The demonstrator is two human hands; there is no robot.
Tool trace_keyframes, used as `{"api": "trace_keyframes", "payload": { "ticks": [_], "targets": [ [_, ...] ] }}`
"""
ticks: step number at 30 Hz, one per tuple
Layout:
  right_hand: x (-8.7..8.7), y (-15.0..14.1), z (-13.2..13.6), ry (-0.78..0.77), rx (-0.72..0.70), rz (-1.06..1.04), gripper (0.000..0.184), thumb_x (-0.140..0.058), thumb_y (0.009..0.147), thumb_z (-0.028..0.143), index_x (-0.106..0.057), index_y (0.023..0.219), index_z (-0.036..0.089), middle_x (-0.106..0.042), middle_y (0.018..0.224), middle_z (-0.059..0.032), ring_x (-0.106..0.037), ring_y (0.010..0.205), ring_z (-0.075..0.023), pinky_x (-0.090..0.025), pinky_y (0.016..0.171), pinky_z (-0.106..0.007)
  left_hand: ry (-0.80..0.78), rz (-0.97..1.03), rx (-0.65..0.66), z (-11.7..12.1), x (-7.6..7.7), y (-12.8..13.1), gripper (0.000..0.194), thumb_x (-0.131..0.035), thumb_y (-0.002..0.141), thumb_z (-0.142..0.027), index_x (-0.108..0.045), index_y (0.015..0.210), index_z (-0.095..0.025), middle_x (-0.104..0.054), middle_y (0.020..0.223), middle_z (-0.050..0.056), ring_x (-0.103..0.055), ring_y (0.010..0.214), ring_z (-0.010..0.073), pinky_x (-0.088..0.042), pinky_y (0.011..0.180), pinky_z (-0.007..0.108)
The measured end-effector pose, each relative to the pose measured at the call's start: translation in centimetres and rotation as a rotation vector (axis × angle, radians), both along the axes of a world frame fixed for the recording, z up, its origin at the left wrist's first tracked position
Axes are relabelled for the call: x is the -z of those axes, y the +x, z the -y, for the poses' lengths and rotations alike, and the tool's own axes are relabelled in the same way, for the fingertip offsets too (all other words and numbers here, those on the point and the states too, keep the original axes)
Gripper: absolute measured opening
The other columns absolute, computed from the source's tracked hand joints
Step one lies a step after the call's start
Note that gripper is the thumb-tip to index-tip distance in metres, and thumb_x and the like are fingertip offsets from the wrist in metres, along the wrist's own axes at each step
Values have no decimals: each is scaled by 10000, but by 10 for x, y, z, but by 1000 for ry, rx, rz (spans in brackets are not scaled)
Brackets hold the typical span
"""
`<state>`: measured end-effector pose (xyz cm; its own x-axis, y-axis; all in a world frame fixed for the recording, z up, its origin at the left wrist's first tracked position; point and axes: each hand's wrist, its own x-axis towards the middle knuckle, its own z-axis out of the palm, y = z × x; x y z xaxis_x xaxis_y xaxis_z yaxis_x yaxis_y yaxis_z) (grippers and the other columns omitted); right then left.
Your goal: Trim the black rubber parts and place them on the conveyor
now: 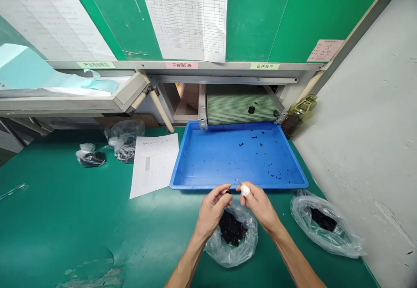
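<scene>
My left hand is closed, pinching a small round black part between thumb and fingertips. Close beside it, my right hand is closed on a thin pointed tool. A white wrap shows at its thumb; whether it covers the thumb or the tool's handle I cannot tell. Both hands are just in front of the near rim of a blue tray. Below them lies an opened clear plastic bag holding many small black parts, partly covered by my left hand.
Small black scraps lie in the tray. Behind it, a green conveyor belt carries a few black parts. Another open bag lies right; tied bags, a paper sheet are left. A bottle stands by the wall.
</scene>
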<state>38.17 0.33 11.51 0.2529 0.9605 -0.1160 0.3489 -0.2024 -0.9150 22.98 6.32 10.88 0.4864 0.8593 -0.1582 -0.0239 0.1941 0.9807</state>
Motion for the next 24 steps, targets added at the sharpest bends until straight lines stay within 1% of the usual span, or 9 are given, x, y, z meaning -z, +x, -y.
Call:
{"api": "trace_keyframes", "payload": {
  "ticks": [3,6,8,10,12,16,20,22,24],
  "targets": [
    [15,15,-3,-24,70,136,299,-346,873,243,-610,999,179,-611,673,13,-493,553,-138,-349,567,-242,-99,42,-59,-4,7,7,437,-650,764,-318,-600,1168,-158,-591,706,-18,-549,625,124,-463,623,255],
    [21,21,-2,-20,59,205,295,-375,865,241,-626,1011,190,-644,745,-4,-538,622,-160,-370,609,-253,-110,35,-86,-10,14,8,593,-638,776,-294,-461,1330,-176,-586,688,-39,-537,610,115,-455,624,247],
    [20,22,1,-17,23,205,269,-390,874,253,-637,967,201,-660,814,-17,-563,698,-173,-384,646,-258,-77,-39,-67,-14,17,3,477,-643,779,-307,-560,1225,-160,-599,683,-28,-545,629,121,-457,647,249],
    [18,23,5,-30,-16,210,238,-406,868,240,-634,928,208,-659,879,-23,-570,757,-174,-391,672,-258,-25,-131,-50,-17,19,-4,300,-646,780,-340,-669,1013,-151,-619,683,-5,-561,653,136,-464,664,255],
    [17,24,12,-80,-91,228,204,-444,841,221,-624,937,221,-641,912,-16,-560,753,-162,-392,659,-249,32,-182,-29,-14,17,-14,247,-618,803,-362,-699,934,-168,-636,709,12,-577,674,150,-478,682,267],
    [25,26,30,-199,-277,309,221,-522,766,199,-610,964,243,-615,909,2,-544,711,-154,-373,617,-242,136,-197,187,5,10,-30,266,-517,880,-341,-715,1005,-215,-667,850,56,-607,753,178,-502,720,285],
    [36,23,40,-226,-264,413,170,-429,828,170,-585,795,228,-616,766,11,-568,736,-176,-374,685,-270,290,-275,462,30,12,-33,268,-479,903,-287,-708,1041,-269,-691,1024,79,-612,971,226,-486,873,335],
    [35,24,39,-213,-250,419,197,-414,846,176,-574,741,225,-620,726,14,-571,704,-176,-378,674,-270,408,-343,498,37,18,-31,262,-497,890,-279,-698,1056,-299,-678,1111,67,-589,1059,237,-468,928,353],
    [28,31,35,-168,-230,394,196,-420,857,197,-600,784,226,-654,787,4,-591,738,-181,-395,678,-267,490,-377,450,40,24,-28,250,-508,881,-296,-697,1044,-307,-683,1112,60,-600,1052,235,-468,936,351]
  ]
}}
